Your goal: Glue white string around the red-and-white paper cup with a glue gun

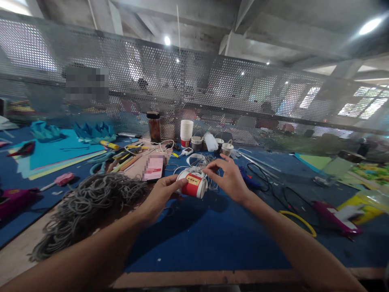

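My left hand is closed around a red and white paper cup, which lies tilted on its side just above the blue table mat. At the cup's right end my right hand is closed, thumb and index finger pinched together; what sits between the fingertips is too small to make out. Behind the cup is a loose tangle of thin grey cord. A big heap of grey cord lies to the left of my left hand, with a phone close by.
A stack of paper cups, cord-wrapped cups and a dark jar stand before the perforated metal screen. Scissors and blue paper lie left. At right are a purple glue gun and black cables.
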A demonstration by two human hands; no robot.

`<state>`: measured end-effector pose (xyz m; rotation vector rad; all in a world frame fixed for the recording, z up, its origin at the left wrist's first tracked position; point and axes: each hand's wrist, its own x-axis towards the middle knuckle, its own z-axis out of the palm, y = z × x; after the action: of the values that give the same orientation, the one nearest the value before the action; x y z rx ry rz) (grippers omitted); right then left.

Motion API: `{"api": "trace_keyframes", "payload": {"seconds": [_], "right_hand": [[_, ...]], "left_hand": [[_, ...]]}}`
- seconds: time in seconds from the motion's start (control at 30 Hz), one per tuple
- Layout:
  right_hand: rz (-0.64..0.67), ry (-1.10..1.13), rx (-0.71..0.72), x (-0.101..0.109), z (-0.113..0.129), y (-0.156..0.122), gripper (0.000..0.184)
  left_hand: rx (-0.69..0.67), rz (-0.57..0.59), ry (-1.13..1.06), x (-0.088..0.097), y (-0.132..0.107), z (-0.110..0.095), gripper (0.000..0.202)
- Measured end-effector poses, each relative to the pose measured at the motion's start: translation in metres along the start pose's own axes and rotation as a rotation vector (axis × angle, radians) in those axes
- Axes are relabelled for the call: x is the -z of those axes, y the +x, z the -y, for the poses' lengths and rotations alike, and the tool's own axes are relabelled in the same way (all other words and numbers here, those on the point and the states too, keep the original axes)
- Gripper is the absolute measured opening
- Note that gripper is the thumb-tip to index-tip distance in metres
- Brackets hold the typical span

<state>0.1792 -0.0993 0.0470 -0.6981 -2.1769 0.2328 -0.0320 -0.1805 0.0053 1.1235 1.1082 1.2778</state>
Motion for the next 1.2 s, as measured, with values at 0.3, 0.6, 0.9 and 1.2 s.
{"api": "trace_keyframes", "payload": {"seconds": [0.3, 0.6, 0.9, 1.2], "right_hand": [[-0.002, -0.010, 0.004, -0.0023, -0.0027, -0.0007, 0.011], [0.010, -0.010, -0.003, -0.0034, -0.0047, -0.0015, 0.012], [0.003, -0.002, 0.003, -0.0065, -0.0063, -0.0022, 0.012], [0.018, 0.010, -0.027, -0.0046, -0.0043, -0.0019, 0.013]], "left_hand": [[-0.009, -0.011, -0.025, 0.0000, 0.0007, -0.0003, 0.030], [-0.023, -0.010, -0.063, 0.0001, -0.0005, -0.0008, 0.027], [-0.023, -0.011, -0.089, 0.0000, -0.0011, -0.0016, 0.026], [-0.034, -0.014, -0.104, -0.0009, -0.0014, -0.0040, 0.027]]}}
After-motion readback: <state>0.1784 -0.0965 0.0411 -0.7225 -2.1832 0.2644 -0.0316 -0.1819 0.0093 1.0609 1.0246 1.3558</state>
